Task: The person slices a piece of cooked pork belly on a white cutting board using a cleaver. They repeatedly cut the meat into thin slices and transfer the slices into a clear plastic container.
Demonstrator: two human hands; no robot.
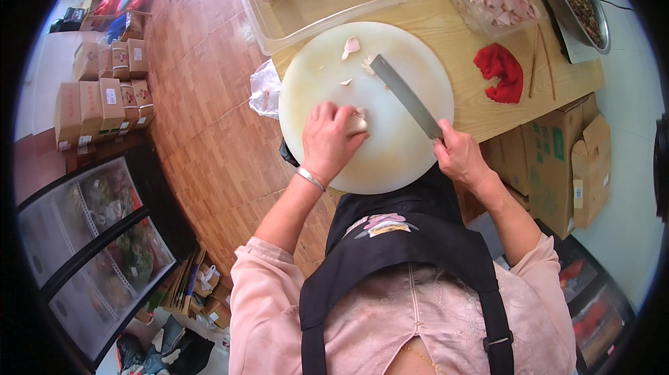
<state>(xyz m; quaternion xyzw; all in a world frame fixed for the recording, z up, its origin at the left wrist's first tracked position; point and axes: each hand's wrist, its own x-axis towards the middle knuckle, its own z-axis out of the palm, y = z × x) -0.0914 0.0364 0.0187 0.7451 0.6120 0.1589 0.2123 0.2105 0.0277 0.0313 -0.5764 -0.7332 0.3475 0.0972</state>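
Observation:
A round white cutting board point(387, 166) lies at the edge of the wooden table. On its left half, my left hand point(329, 137) is closed around a pale piece of meat point(357, 121), partly hidden by the fingers. My right hand point(460, 153) grips the handle of a cleaver point(406, 95), whose blade points up and left over the board. Near the blade's tip are small pale scraps point(368, 65), and a thin pinkish slice point(352, 46) lies higher on the board.
A clear plastic tray point(324, 22) holds meat blocks. Another container point(491, 30) holds many pale slices. A red cloth point(499, 73), wooden chopsticks point(533, 64) and a metal bowl point(601, 4) of dark brown food are at the right. Cardboard boxes point(551, 166) stand below the table.

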